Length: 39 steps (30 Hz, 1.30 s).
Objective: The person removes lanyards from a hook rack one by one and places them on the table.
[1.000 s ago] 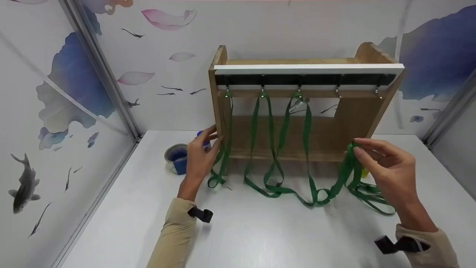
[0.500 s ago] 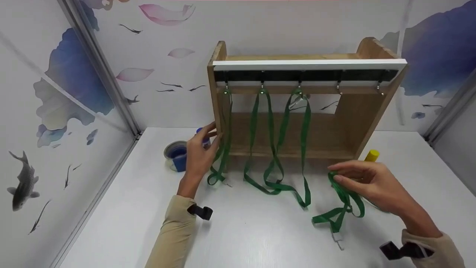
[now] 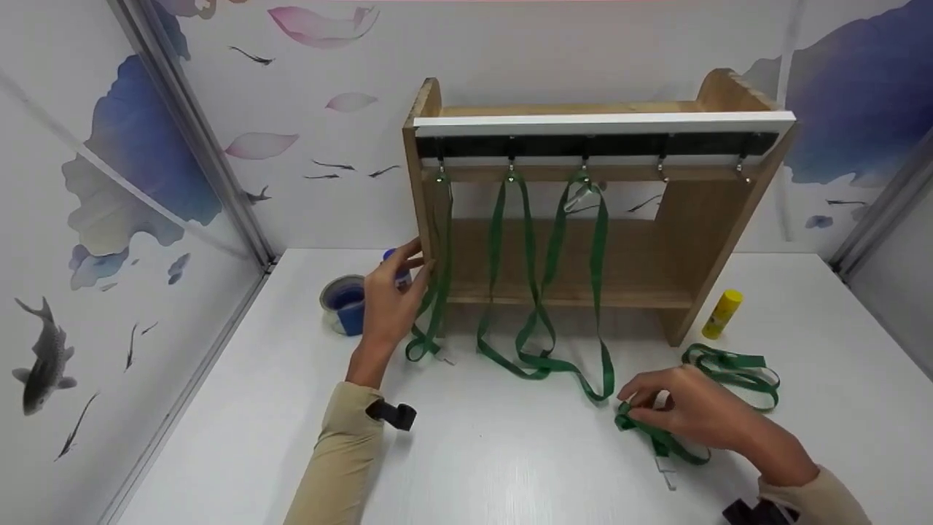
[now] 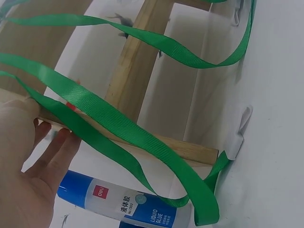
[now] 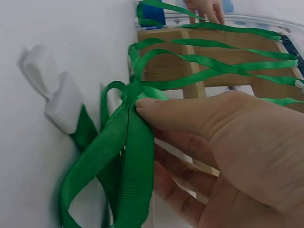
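Observation:
My left hand (image 3: 390,299) grips the left side panel of a wooden hook rack (image 3: 568,259), beside a hanging green lanyard (image 3: 442,284). My right hand (image 3: 689,405) pinches a bunched green lanyard (image 5: 135,161) between thumb and fingers, low over the table in front of the rack's right side. A white plastic clip (image 5: 66,102) at its end lies on the table. Two more green lanyards hang from the second hook (image 3: 511,175) and third hook (image 3: 584,169), their lower loops reaching the table. The two right hooks carry nothing.
A folded green lanyard (image 3: 736,372) lies behind my right forearm. The yellow glue stick (image 3: 721,315) stands right of the rack. On the left are a tape roll (image 3: 342,297) and a liquid glue bottle (image 4: 128,202). White panels (image 3: 583,44) enclose the table.
My right hand has moved down and toward me with the bunched lanyard, drawing it away from the hanging ones. The folded lanyard and glue stick are now uncovered. My left hand keeps its place.

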Each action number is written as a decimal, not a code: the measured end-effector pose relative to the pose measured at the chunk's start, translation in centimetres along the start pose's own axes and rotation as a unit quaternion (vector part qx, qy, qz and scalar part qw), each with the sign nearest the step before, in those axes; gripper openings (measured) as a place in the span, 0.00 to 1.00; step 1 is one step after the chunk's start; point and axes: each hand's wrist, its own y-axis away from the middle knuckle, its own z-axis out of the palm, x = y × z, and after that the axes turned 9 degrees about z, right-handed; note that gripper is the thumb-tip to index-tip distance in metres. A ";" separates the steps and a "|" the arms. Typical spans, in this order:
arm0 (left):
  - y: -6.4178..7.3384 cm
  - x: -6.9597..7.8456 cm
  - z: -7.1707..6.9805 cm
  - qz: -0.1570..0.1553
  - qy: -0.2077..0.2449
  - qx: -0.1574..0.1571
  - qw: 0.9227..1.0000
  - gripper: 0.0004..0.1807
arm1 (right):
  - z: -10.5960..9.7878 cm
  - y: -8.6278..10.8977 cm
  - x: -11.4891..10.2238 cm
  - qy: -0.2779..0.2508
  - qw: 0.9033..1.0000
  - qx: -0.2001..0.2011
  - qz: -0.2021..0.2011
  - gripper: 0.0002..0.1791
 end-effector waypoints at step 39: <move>0.1 -0.1 0.1 0.006 0.005 -0.001 1.000 0.22 | 0.0 1.9 1.5 0.117 0.972 0.077 0.188 0.16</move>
